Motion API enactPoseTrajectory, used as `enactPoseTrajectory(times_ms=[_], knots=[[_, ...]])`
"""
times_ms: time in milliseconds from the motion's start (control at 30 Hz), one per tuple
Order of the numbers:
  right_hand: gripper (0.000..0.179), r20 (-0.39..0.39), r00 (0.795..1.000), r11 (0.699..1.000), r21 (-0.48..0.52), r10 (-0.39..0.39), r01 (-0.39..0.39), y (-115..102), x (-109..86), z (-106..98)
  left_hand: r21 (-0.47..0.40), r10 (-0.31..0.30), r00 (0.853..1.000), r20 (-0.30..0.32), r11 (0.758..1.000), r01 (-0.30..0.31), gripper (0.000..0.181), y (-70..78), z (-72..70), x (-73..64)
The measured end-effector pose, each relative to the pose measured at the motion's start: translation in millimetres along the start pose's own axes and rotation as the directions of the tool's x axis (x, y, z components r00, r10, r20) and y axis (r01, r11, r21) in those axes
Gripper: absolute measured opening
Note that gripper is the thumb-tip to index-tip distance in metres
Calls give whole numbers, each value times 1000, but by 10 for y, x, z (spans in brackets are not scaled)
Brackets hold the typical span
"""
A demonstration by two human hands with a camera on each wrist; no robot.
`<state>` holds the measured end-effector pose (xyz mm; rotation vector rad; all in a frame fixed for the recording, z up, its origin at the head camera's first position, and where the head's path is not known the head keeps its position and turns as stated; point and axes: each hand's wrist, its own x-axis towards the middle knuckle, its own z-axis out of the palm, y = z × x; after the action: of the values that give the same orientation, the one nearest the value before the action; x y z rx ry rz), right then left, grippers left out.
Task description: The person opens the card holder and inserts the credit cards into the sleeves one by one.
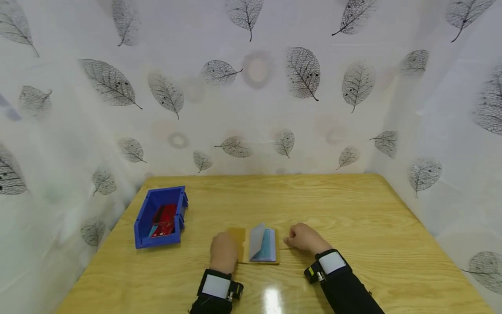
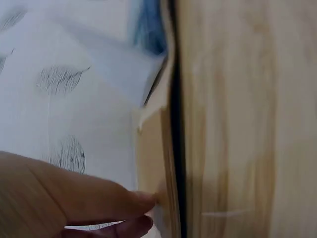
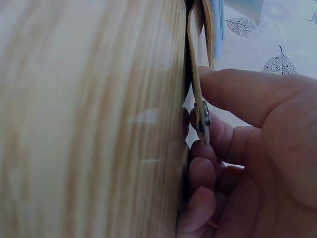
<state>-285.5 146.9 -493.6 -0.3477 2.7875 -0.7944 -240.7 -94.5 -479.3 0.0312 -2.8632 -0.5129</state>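
A tan wallet lies open on the wooden table, with grey and light-blue leaves standing up from its middle. My left hand rests at its left side. In the left wrist view a fingertip meets the edge of the raised tan left flap, apparently pinching it. My right hand is at the right side. There the thumb and curled fingers pinch the thin right flap, which carries a metal snap, just above the table.
A blue open-front bin stands at the left of the table with red cards inside. White curtains printed with leaves close off the back and both sides. Bare wood lies to the right and behind the wallet.
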Motion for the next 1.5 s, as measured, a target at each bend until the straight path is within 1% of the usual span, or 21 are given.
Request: enactPoseTrajectory(times_ms=[33,133,200,267,367,467,533,633,700,767,833,867,933,967,1067,1167,1267,1333,1400,1433,1500], knots=[[31,-1,1000,1000,0,5,-5,2,-8,-10,-2,0,1000,10,1000,0,28,76,21,7],[30,-9,1000,1000,-16,11,-11,13,-17,-23,1,-41,993,107,999,42,52,327,57,47],[29,-17,1000,1000,-28,13,-13,17,-15,-24,29,-75,982,176,997,71,67,485,77,70],[28,-33,999,999,-34,11,-12,20,-10,-19,84,-81,974,214,994,64,73,609,107,74],[28,-41,999,1000,-18,10,-11,12,-5,-9,163,-87,972,219,985,51,71,711,165,43],[29,-39,999,1000,-5,0,0,-2,-7,4,191,-110,975,195,979,72,66,724,217,12],[30,-38,999,1000,-2,-2,2,-16,-12,8,169,-119,976,181,982,88,63,703,226,9],[31,-43,999,1000,-6,-1,1,-27,-22,10,119,-95,978,185,990,74,59,654,205,26],[31,-41,999,1000,-5,3,-3,-29,-28,6,48,-53,979,197,998,44,52,616,172,47],[31,-40,999,1000,-8,6,-6,-26,-33,1,-60,-24,973,228,997,38,41,572,116,73],[31,-39,999,1000,-8,9,-9,-22,-37,-5,-162,-12,964,265,985,57,34,506,57,99],[31,-37,999,1000,-7,11,-12,-21,-39,-7,-217,-11,958,286,973,76,31,463,22,112],[31,-34,999,1000,-3,9,-9,-22,-44,-8,-303,-23,948,317,945,124,36,352,-45,131],[31,-33,999,1000,-1,7,-7,-22,-42,-2,-331,-16,946,323,935,129,37,284,-77,134],[30,-31,1000,1000,3,0,0,-21,-38,15,-386,0,950,313,914,127,40,72,-157,137],[30,-34,999,1000,1,6,-6,-20,-33,31,-367,17,956,291,925,95,38,-116,-186,128],[30,-38,999,1000,0,12,-12,-14,-29,38,-300,-34,963,267,947,117,37,-233,-157,119],[30,-37,999,1000,1,16,-16,-14,-30,34,-251,-93,966,239,955,155,37,-266,-128,110],[29,-36,999,1000,3,13,-13,-9,-27,33,-213,-148,965,216,958,194,39,-273,-104,102],[29,-37,999,1000,4,12,-12,-7,-25,33,-191,-168,963,209,959,208,39,-273,-89,105],[30,-40,999,1000,5,10,-9,-7,-24,29,-142,-181,965,187,967,209,36,-244,-73,121]])
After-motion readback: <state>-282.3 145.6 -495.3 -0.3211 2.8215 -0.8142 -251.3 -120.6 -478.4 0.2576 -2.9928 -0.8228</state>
